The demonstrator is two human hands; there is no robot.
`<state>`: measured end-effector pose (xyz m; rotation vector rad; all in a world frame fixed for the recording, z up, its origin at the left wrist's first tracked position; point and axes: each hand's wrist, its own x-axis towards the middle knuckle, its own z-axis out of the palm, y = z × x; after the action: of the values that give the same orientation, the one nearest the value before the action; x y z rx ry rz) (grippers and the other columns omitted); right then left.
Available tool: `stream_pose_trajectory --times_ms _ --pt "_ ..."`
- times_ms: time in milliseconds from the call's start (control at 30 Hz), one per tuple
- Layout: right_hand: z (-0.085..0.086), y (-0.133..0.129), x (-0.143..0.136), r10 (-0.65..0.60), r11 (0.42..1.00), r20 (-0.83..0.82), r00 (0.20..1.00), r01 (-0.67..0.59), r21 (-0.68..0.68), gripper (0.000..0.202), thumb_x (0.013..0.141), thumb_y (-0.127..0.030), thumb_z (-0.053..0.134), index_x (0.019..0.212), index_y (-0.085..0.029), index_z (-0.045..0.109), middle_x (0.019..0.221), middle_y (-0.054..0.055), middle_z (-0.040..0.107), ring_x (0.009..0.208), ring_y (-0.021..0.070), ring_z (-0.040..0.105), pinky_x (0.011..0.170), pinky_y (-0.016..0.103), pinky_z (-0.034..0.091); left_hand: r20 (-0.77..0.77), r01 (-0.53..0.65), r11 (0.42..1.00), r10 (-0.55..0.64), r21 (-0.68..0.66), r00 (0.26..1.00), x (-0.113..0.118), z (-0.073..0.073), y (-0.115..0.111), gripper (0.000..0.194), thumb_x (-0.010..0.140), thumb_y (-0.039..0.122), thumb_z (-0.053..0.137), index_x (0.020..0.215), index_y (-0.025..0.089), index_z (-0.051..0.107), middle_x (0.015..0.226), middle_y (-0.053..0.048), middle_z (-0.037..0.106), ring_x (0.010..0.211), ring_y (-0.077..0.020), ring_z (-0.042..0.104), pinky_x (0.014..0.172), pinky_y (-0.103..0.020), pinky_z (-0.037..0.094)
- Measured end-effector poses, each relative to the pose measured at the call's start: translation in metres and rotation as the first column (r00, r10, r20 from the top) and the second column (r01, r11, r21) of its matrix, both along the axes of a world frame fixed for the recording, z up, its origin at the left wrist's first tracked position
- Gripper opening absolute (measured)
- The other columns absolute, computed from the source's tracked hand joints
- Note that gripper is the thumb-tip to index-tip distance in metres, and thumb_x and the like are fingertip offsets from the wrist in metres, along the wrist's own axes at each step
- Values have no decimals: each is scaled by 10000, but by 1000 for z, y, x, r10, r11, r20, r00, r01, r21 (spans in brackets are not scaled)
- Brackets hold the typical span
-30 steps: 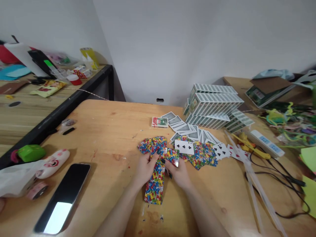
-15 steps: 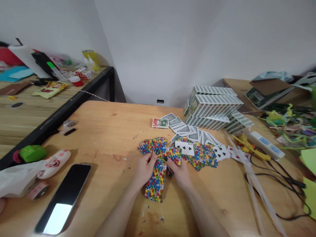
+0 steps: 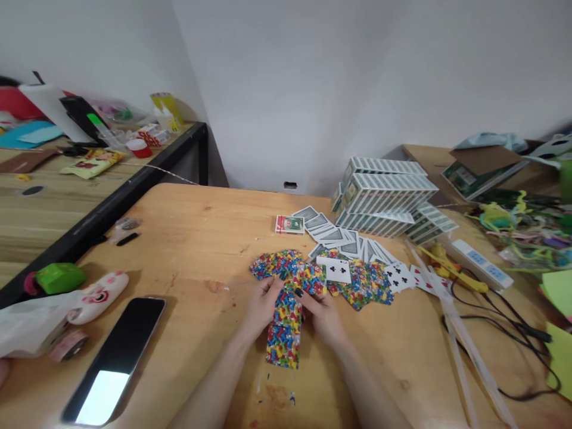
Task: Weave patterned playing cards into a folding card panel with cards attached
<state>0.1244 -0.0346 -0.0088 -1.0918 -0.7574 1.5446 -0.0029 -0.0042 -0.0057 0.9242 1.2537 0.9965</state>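
Observation:
My left hand (image 3: 263, 301) grips the left side of several playing cards (image 3: 284, 342) with a bright multicoloured pattern, its thumb on top. Closed on their right side is my right hand (image 3: 324, 313), thumb pressed on the patterned backs and other fingers mostly hidden. These cards form a T shape, one arm hanging down toward me. Just right of my hands lie more patterned cards (image 3: 369, 283), with a face-up club card (image 3: 335, 270) on top. Behind them spreads a row of grey-backed cards (image 3: 333, 233).
A red-and-green card box (image 3: 289, 224) lies behind the cards. Striped boxes (image 3: 388, 190) are stacked at the back right. A phone (image 3: 118, 357) lies at left. Plastic strips (image 3: 465, 339), black cables (image 3: 496, 333) and a power strip (image 3: 482, 262) occupy the right.
The lower end of the patterned cards has swung slightly right and now hangs straighter. My right fingers have drawn in under the cards. Both hands stay in nearly the same place.

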Motion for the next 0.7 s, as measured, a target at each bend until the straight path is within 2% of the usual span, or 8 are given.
stream_pose_trajectory --times_ms 67,133,200,267,300,367,500,700 --pt "-1 2 7 -7 999 149 989 -1 53 267 708 -449 592 649 -191 563 538 -22 548 445 111 473 443 236 390 14 -62 998 62 -3 998 -3 1 3 366 645 518 573 616 153 557 562 7 564 514 -121 489 490 -222 380" --pt "-1 4 20 -104 987 391 915 46 155 255 751 -439 543 695 -191 568 548 -13 529 468 122 471 442 244 389 49 -126 992 126 -7 991 -7 3 6 353 657 510 566 661 157 571 618 -6 601 556 -133 524 522 -228 404" --pt "-1 8 36 -342 923 653 675 111 368 192 757 -385 547 752 -198 592 683 30 582 645 168 528 602 301 439 89 -159 987 161 -24 983 -12 6 9 346 658 496 576 725 156 579 642 -11 616 562 -136 540 532 -231 414" --pt "-3 12 52 -512 843 773 376 47 536 160 747 -353 555 800 -213 610 832 62 611 856 227 522 792 401 402 107 -155 988 157 -29 982 -15 8 12 346 650 472 599 786 155 581 659 -9 622 563 -135 547 540 -233 420" --pt "-5 14 58 -564 813 782 266 14 582 183 744 -342 551 865 -217 605 927 74 606 951 249 494 858 442 362 104 -146 989 148 -23 984 -16 9 12 338 648 459 606 793 156 580 666 -6 623 569 -135 549 545 -233 421" --pt "-10 18 65 -590 802 798 124 -22 597 355 725 -349 556 1047 -200 544 1107 101 546 1094 282 410 926 488 304 70 -127 992 127 2 989 -17 8 13 298 657 436 607 766 160 577 665 1 617 593 -137 553 558 -229 420" --pt "-19 22 69 -504 859 862 57 -69 507 583 709 -372 554 1225 -152 397 1193 137 489 1125 290 392 938 485 314 -35 -85 994 87 71 996 -18 4 13 254 681 409 587 728 159 589 653 1 609 648 -153 557 589 -236 416" --pt "-25 23 72 -473 876 877 87 -59 478 417 750 -375 516 1107 -159 518 1131 137 543 1081 279 444 917 469 332 -108 -84 985 101 150 989 -19 0 14 282 710 426 544 790 163 608 695 -20 630 697 -183 571 643 -271 425"
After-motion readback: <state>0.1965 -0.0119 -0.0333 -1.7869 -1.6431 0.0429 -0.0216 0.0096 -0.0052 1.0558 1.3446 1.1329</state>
